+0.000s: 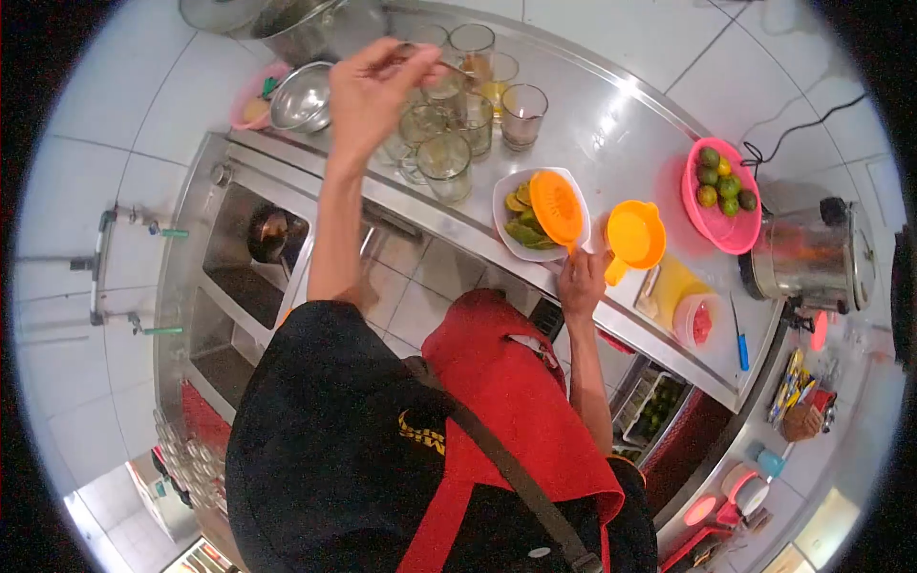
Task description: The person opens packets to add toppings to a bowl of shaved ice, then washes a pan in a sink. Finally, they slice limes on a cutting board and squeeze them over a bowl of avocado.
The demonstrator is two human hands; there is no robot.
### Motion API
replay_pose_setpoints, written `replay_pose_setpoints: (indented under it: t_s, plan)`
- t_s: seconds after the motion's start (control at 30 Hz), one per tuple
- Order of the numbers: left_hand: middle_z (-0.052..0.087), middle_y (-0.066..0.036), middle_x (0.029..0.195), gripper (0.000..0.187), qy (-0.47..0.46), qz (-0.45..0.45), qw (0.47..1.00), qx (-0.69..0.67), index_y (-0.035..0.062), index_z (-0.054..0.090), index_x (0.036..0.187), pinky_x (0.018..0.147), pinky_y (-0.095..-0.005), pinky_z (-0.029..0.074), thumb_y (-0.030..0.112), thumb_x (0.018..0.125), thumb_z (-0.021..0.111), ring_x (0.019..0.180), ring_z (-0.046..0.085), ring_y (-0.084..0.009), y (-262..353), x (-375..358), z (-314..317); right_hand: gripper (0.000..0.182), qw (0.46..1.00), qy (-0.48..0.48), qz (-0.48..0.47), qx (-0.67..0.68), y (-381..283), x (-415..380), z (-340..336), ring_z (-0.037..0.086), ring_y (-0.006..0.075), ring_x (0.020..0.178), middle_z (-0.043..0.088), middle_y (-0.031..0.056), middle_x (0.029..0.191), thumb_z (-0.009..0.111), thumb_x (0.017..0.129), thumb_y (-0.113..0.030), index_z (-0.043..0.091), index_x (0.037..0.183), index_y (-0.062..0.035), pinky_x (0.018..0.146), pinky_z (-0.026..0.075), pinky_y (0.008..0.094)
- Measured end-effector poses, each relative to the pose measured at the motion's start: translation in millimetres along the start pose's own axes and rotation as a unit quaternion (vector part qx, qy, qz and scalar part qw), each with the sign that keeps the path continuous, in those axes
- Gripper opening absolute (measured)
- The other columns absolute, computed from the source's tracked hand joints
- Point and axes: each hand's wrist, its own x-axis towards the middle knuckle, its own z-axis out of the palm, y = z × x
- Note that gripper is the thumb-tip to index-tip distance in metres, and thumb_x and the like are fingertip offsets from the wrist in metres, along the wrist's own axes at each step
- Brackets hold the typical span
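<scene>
Red apron [506, 401] fills the view below. On the steel counter [611, 134], my right hand [581, 283] has its grip closed on the orange strainer [557, 207], whose handle runs back toward me, bowl over the white plate [503, 205]. My left hand [368, 91] pinches a spoon [420, 54] above the glass mugs [444, 162], well left of the strainer.

juice stall kitchen | steel counter [611, 124] | glass mugs [444, 158] | limes basket [721, 196] | tiled walls

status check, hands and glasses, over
Left hand raised over glass mugs, pinching something small. Right hand grips orange strainer on white plate. Nothing blocking.
</scene>
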Motion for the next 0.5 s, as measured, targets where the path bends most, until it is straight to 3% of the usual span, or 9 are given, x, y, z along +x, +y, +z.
replay_pose_setpoints:
  t_s: [0.07, 0.1, 0.23, 0.33, 0.5]
  plan:
    - [0.071, -0.013, 0.093, 0.018, 0.070, 0.015, 0.997, 0.041, -0.0062, 0.068, 0.101, 0.078, -0.0298, 0.058, 0.008, 0.091, 0.067, 0.083, 0.071, -0.0203, 1.3, -2.2, -33.5, 0.017, 1.000, 0.001, 0.010, 0.016, 3.9, -2.1, 1.1, 0.059, 0.0328, 0.065, 0.053, 0.0118, 0.072, 0.067, 0.077, 0.001, 0.063, 0.093, -0.0019, 0.072, 0.054, 0.0418]
    - [0.070, -0.014, 0.094, 0.018, 0.101, 0.020, 0.993, 0.061, -0.0063, 0.067, 0.102, 0.078, -0.0304, 0.058, 0.007, 0.091, 0.066, 0.083, 0.071, -0.0212, 0.8, -4.0, -48.1, 0.015, 0.996, -0.026, 0.074, 0.043, 2.4, -3.7, -1.8, 0.062, 0.0330, 0.069, 0.058, 0.0130, 0.076, 0.066, 0.078, 0.002, 0.063, 0.093, -0.0014, 0.082, 0.053, 0.0448]
    - [0.069, -0.013, 0.089, 0.014, 0.190, 0.056, 0.978, 0.069, -0.0087, 0.066, 0.095, 0.078, -0.0290, 0.058, 0.005, 0.091, 0.066, 0.083, 0.070, -0.0205, -9.6, -6.8, -99.9, 0.016, 0.998, 0.024, 0.013, 0.051, 1.2, 4.7, -14.2, 0.066, 0.0345, 0.078, 0.065, 0.0153, 0.086, 0.065, 0.079, 0.006, 0.065, 0.093, -0.0001, 0.093, 0.051, 0.0436]
    - [0.069, -0.013, 0.088, 0.015, 0.243, 0.037, 0.966, 0.084, -0.0078, 0.066, 0.095, 0.078, -0.0280, 0.057, 0.007, 0.090, 0.067, 0.082, 0.069, -0.0182, -43.9, -0.2, -138.9, 0.016, 0.999, 0.002, 0.020, 0.045, 11.0, -8.3, -9.6, 0.066, 0.0340, 0.078, 0.065, 0.0150, 0.084, 0.065, 0.079, 0.007, 0.065, 0.093, -0.0009, 0.095, 0.051, 0.0435]
    - [0.071, -0.008, 0.087, 0.014, 0.267, 0.019, 0.924, 0.272, -0.0015, 0.071, 0.090, 0.071, -0.0261, 0.052, 0.011, 0.084, 0.074, 0.075, 0.066, -0.0137, -136.8, 18.7, -210.8, 0.019, 0.998, 0.002, 0.049, 0.044, 7.4, -15.7, -8.0, 0.066, 0.0335, 0.077, 0.065, 0.0156, 0.086, 0.065, 0.079, 0.006, 0.065, 0.096, -0.0015, 0.093, 0.051, 0.0441]
